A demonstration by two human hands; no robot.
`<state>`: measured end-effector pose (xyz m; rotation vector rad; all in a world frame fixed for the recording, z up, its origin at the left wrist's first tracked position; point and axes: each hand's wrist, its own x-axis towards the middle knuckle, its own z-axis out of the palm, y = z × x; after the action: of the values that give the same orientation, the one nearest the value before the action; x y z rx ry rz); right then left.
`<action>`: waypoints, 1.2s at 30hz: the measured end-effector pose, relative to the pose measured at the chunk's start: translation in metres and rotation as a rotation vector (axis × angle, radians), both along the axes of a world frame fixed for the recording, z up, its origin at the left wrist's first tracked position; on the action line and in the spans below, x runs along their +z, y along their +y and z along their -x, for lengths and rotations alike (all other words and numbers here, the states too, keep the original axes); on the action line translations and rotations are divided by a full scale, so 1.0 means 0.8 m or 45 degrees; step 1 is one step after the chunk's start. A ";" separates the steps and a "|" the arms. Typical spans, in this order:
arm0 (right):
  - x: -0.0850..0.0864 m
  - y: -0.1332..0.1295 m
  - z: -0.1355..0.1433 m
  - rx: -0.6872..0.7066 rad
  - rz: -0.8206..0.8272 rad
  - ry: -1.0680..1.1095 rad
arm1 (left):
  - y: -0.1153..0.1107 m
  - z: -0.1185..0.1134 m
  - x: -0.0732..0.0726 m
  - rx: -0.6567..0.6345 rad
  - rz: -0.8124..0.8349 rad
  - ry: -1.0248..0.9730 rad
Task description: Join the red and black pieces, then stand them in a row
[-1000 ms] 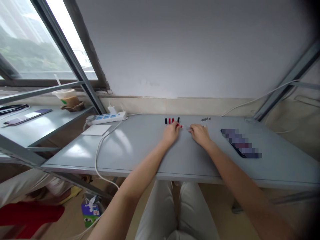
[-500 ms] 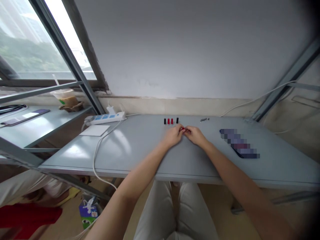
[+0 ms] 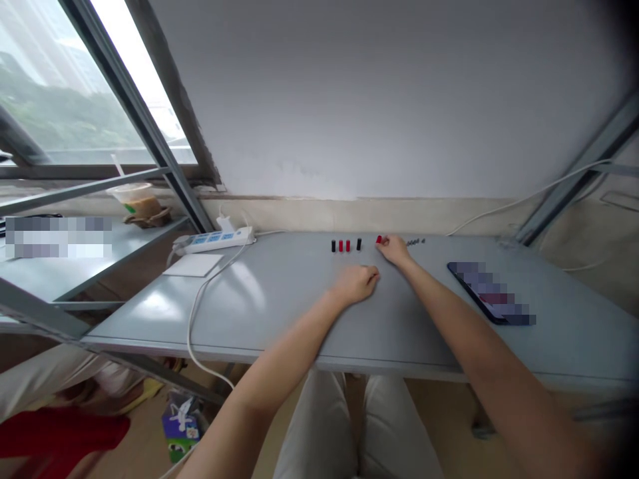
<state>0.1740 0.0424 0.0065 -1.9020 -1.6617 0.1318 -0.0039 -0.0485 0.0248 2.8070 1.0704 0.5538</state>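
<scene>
My right hand (image 3: 394, 250) pinches a small red cylinder (image 3: 379, 239) over the back of the grey desk. Nearer to me, my left hand (image 3: 358, 283) is closed with its fingertips together; whatever is in it, if anything, is hidden. Behind it, small cylinders stand upright in a row: a black cylinder (image 3: 333, 246) at the left end, a red cylinder (image 3: 341, 245), a second red cylinder (image 3: 348, 245) beside it, and another black cylinder (image 3: 359, 244) slightly apart. Several tiny dark pieces (image 3: 415, 242) lie just right of my right hand.
A phone (image 3: 489, 293) lies at the right of the desk (image 3: 399, 332). At the left are a white power strip (image 3: 214, 240), a flat white box (image 3: 194, 265) and a cable (image 3: 192, 319) hanging over the front edge. A drink cup (image 3: 142, 199) sits on the neighbouring desk.
My hands, which met around a small red piece, have separated. The right one has moved back and right with the red cylinder; the left has drawn slightly towards me. The view has shifted a little.
</scene>
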 end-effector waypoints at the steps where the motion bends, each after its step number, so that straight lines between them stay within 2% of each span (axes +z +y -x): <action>1: -0.003 0.004 0.001 -0.002 0.010 -0.001 | -0.001 0.000 0.001 0.000 -0.002 0.005; 8: -0.018 0.017 0.006 -0.002 0.065 -0.047 | -0.003 -0.004 -0.003 -0.045 -0.009 0.017; 19: -0.016 0.022 0.007 -0.037 0.115 -0.135 | -0.005 -0.005 0.001 -0.061 0.022 0.032; 28: -0.018 0.030 -0.006 0.087 0.153 -0.187 | -0.010 -0.005 0.005 -0.045 0.026 0.060; 33: -0.016 0.030 -0.003 0.042 0.174 -0.201 | -0.008 -0.004 0.004 -0.077 0.019 0.060; 36: -0.011 0.024 -0.005 0.015 0.213 -0.243 | -0.006 -0.002 0.003 -0.019 0.028 0.090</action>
<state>0.1783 0.0617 -0.0027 -2.0843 -1.8382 0.0988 -0.0024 -0.0530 0.0272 2.8324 1.0600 0.4420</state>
